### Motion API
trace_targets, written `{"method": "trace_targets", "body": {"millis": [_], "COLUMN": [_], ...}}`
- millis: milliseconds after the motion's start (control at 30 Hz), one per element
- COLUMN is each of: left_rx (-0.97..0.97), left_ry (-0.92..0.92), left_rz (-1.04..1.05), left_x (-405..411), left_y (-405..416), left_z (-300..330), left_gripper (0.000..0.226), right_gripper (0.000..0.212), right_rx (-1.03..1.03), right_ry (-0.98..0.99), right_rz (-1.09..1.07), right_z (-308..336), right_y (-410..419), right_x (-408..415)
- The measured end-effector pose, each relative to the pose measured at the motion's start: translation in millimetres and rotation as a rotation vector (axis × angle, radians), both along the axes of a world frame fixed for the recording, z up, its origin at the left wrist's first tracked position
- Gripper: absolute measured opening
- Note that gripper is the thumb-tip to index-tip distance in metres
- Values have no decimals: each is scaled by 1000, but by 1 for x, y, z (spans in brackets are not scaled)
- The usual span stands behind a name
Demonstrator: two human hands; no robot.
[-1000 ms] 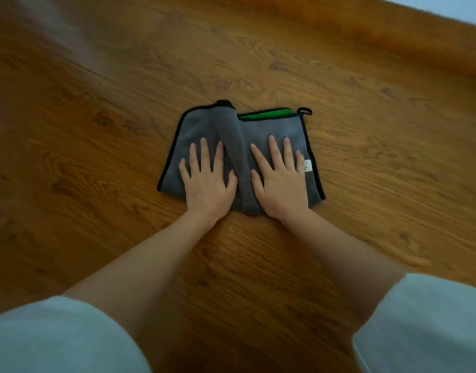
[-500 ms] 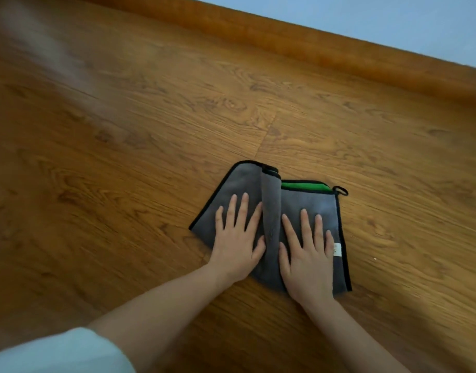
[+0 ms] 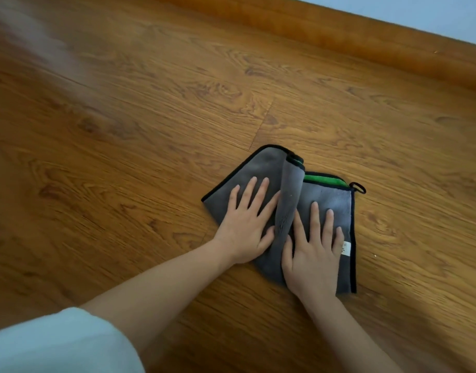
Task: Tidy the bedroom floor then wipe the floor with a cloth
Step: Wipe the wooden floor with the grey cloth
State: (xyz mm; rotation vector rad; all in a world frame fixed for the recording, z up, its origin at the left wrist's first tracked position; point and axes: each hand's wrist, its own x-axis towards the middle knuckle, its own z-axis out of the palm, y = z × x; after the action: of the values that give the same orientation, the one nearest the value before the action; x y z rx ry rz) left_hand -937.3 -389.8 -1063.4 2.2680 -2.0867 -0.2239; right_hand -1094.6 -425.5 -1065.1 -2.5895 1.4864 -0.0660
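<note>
The wooden floor [image 3: 150,146] fills nearly the whole view, its planks running toward a wooden skirting board [image 3: 339,36] under a pale wall [image 3: 433,14] at the top right; no loose items are visible on the boards shown, so the tidying stage appears done here and wiping is in hand. The grey cloth [image 3: 328,203], black-edged with a green underside showing at its far edge, lies flat on the floor right of centre. Compared with one second ago, the skirting and wall take up more of the view and the cloth sits lower and further right in it, which suggests the stroke has travelled toward the wall. A raised fold now stands higher along the cloth's middle between the hands, so the cloth is bunching and covers less floor. The left hand [image 3: 249,227] and right hand [image 3: 313,251] each rest palm-down on the cloth, fingers straight and spread, pressing rather than gripping. A hanging loop [image 3: 358,187] sits at the far right corner, and a small white label [image 3: 346,249] shows beside the right hand.
</note>
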Motion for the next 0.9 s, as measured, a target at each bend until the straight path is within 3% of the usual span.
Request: {"method": "trace_targets", "body": {"millis": [900], "left_rx": [-75], "left_ry": [-53], "left_rz": [404], "left_x": [73], "left_y": [-204], "left_z": [-7], "left_gripper": [56], "right_gripper": [53], "right_rx": [7], "right_ry": [47], "right_rz": [-88], "right_z": [1], "right_y": [-213], "right_x": [119]}}
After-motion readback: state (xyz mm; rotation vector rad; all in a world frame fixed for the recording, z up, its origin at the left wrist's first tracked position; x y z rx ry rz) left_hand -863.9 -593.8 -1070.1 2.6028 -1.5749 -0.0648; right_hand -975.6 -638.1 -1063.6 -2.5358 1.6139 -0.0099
